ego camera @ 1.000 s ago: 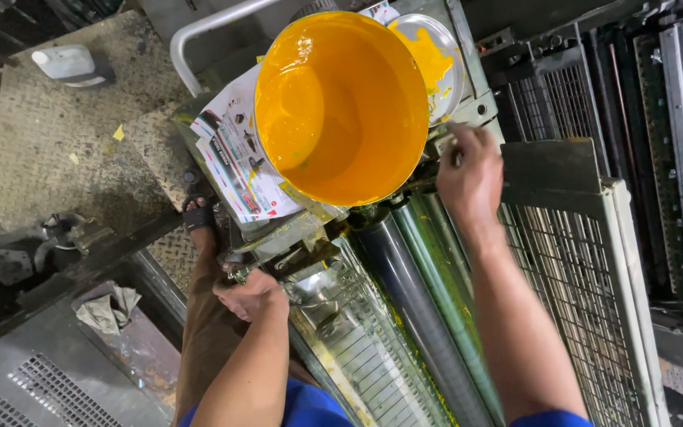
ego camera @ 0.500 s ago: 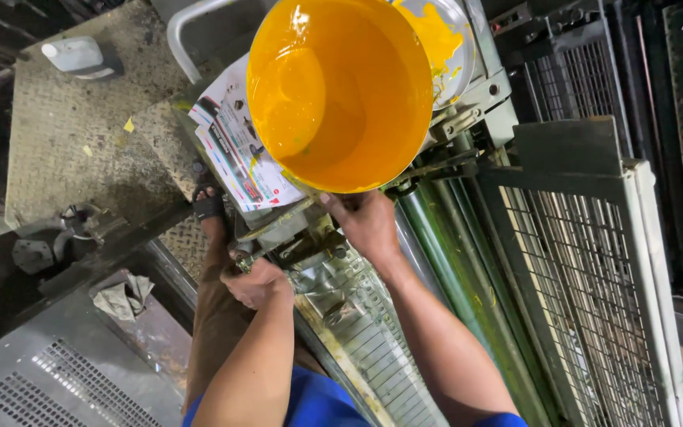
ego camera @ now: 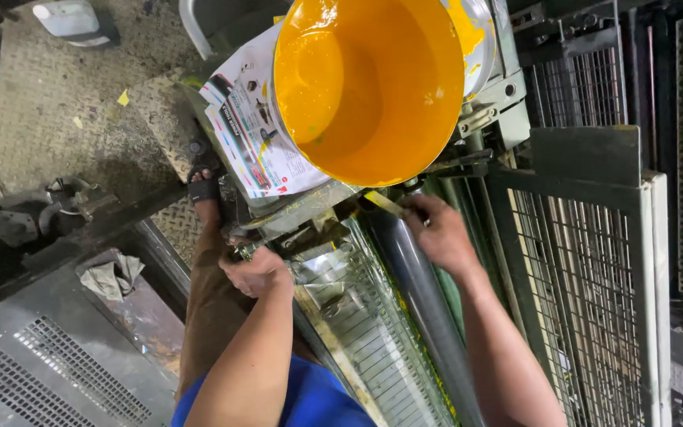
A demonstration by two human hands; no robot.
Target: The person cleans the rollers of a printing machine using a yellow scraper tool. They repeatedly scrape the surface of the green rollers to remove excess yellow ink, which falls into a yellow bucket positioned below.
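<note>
A big bucket (ego camera: 369, 87) coated inside with yellow ink stands on printed paper sheets (ego camera: 250, 134) on top of a green printing machine. Just below the bucket, my right hand (ego camera: 436, 233) is closed on a thin yellow-smeared blade (ego camera: 385, 204), held over a dark shiny roller (ego camera: 420, 292). My left hand (ego camera: 258, 273) grips the machine's metal edge (ego camera: 278, 225) at the lower left of the bucket. My leg and a sandalled foot (ego camera: 203, 186) show below the left hand.
A wire mesh guard (ego camera: 586, 261) rises at the right of the roller. A ribbed metal guard (ego camera: 365, 340) lies between my arms. Checker-plate floor (ego camera: 65, 119) spreads at the left, with a crumpled rag (ego camera: 112, 273) and a perforated metal panel (ego camera: 49, 372).
My right hand has come down from the bucket's right rim to the roller just below it, holding the blade. My left hand has stayed on the machine edge.
</note>
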